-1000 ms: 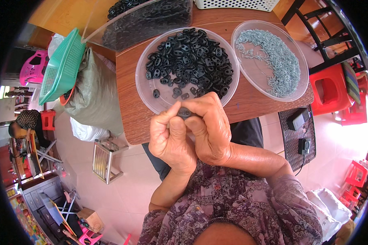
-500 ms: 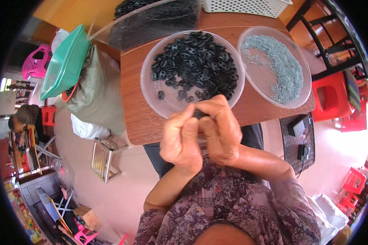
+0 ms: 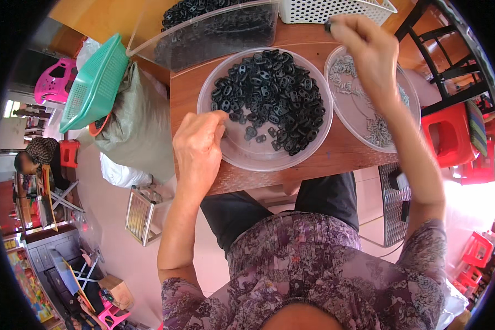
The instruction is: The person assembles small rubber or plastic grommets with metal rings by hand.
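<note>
A round clear plastic bowl (image 3: 234, 161) holds a heap of small black oval plastic pieces with two holes (image 3: 275, 96). At its left rim is my left hand (image 3: 199, 144), fingers curled in a pinch; what sits between the fingertips is mostly hidden. My right hand (image 3: 371, 55) is raised over the far right of the table, thumb and fingers closed on a black plastic piece (image 3: 328, 26). Beneath my right forearm, a second clear bowl (image 3: 363, 142) contains many small silvery-grey pieces (image 3: 377, 132), partly covered by my hand and arm.
The wooden table (image 3: 184, 102) carries a clear bin (image 3: 220, 41) of more black pieces at the back. A white perforated basket (image 3: 308, 12) stands at the far edge. Left are a green basket (image 3: 96, 82) and a sack (image 3: 140, 121); right, a red stool (image 3: 451, 135). Another person (image 3: 38, 159) is far left.
My hands were together in front of the black pieces' bowl. They have parted: the left went to the bowl's left rim, the right went far right with a black piece.
</note>
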Tool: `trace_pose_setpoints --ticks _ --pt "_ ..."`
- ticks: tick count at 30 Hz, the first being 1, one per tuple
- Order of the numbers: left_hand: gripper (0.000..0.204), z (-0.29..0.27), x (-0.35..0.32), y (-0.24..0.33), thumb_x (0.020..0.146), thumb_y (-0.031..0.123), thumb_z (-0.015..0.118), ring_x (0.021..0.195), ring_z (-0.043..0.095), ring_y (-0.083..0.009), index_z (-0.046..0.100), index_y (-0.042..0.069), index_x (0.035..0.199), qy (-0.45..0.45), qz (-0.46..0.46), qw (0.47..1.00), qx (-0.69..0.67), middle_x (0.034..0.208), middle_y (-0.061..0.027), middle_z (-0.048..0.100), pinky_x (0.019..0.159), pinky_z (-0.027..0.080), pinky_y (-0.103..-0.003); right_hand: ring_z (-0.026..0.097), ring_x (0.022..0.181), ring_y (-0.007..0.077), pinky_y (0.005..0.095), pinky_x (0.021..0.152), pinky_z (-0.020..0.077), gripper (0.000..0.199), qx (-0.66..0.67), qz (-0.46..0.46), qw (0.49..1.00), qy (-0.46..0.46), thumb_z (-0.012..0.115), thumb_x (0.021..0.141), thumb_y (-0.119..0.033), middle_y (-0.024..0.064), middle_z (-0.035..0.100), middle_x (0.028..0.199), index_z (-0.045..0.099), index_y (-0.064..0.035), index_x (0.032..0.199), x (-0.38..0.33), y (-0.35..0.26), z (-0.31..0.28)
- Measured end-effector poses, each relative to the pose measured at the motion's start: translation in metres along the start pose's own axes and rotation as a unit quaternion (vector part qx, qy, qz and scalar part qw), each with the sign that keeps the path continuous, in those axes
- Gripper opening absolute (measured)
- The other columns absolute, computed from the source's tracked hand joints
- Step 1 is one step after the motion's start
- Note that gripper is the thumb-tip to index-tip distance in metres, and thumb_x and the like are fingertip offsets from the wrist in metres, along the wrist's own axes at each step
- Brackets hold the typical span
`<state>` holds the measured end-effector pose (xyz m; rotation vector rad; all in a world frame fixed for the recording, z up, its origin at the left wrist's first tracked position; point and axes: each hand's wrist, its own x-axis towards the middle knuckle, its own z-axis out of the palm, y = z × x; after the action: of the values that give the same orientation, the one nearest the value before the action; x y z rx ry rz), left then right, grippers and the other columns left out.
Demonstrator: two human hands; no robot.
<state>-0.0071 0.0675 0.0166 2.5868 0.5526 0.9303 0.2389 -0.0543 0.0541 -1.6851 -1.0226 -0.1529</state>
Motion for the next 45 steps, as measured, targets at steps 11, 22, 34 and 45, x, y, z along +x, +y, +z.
trace_pose_setpoints --ticks 11,22,34,45 --pt "0.02 0.02 0.005 -0.001 0.061 -0.001 0.066 0.073 0.056 -0.0288 0.055 0.001 0.078 -0.19 0.044 0.98 0.035 0.074 -0.0115 0.058 0.064 0.044 -0.037 0.061 0.07 0.035 0.0408 0.068 0.0472 0.02 -0.36 -0.083 0.928 0.057 0.057 0.067 -0.015 0.022 0.061 0.071 0.064 0.0016 0.076 0.135 0.079 0.001" --pt "0.021 0.035 0.011 0.002 0.061 -0.002 0.061 0.071 0.057 -0.0315 0.051 0.0 0.078 -0.236 -0.024 0.971 -0.025 0.072 -0.0156 0.056 0.063 0.044 -0.039 0.062 0.068 0.0249 0.0352 0.062 0.047 0.018 -0.085 -0.002 0.995 -0.047 0.058 0.073 -0.013 0.0193 0.061 0.07 0.061 0.003 0.08 0.029 0.035 -0.022" --pt "0.025 0.017 0.022 0.021 0.061 -0.008 0.054 0.057 0.052 -0.0203 0.057 0.0 0.085 -0.172 0.096 0.979 0.052 0.061 -0.0094 0.048 0.053 0.042 -0.031 0.059 0.072 0.0338 0.0384 0.065 0.046 0.012 -0.097 0.025 0.982 -0.162 0.058 0.075 -0.01 0.0172 0.061 0.076 0.061 0.0004 0.081 -0.05 0.061 -0.06" --pt "0.028 0.011 0.027 0.029 0.059 -0.01 0.061 0.06 0.048 -0.0054 0.057 0.001 0.085 -0.209 -0.299 0.86 -0.358 0.068 0.0009 0.053 0.055 0.04 -0.019 0.061 0.073 0.0281 0.0335 0.065 0.0476 0.015 0.065 0.037 0.975 -0.211 0.064 0.071 -0.007 0.0151 0.062 0.079 0.063 -0.0005 0.085 -0.077 -0.002 -0.015"
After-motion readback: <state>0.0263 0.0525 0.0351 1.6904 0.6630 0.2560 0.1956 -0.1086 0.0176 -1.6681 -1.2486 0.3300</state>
